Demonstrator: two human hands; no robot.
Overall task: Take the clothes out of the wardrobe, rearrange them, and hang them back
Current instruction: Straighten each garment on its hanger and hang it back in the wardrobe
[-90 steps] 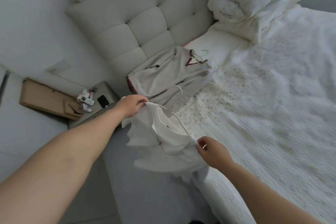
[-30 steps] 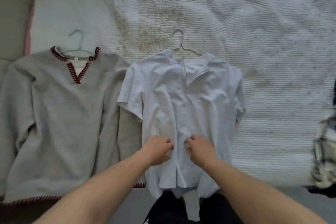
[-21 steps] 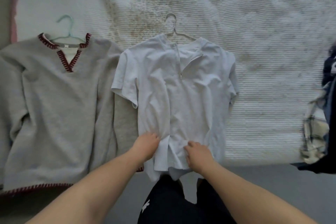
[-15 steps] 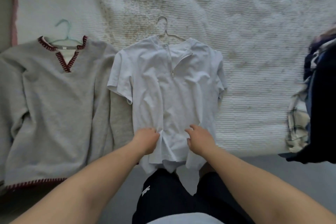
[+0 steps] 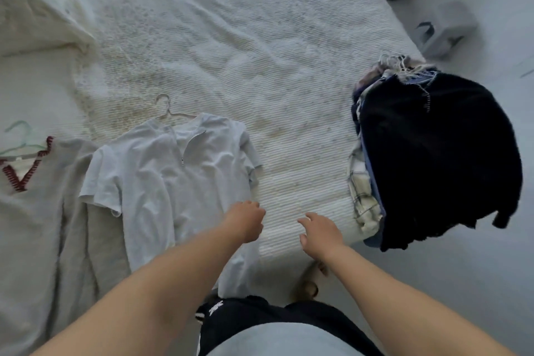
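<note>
Two bare hands hover over the white textured bed [image 5: 289, 66], holding nothing.

Head view: left hand [image 5: 245, 221], fingers loosely curled, at the hem edge of the white short-sleeved zip-neck shirt [image 5: 161, 182] on its wire hanger [image 5: 170, 110]. Right hand [image 5: 320, 233], fingers spread apart. Grey red-stitched sweater [image 5: 34, 211] lies left; dark heap of clothes [image 5: 433, 159] right.

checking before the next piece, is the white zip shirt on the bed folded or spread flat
Spread flat. The white zip shirt lies face up on the bed, both short sleeves out to the sides, wire hanger in its neck, hem over the bed's edge.
</note>
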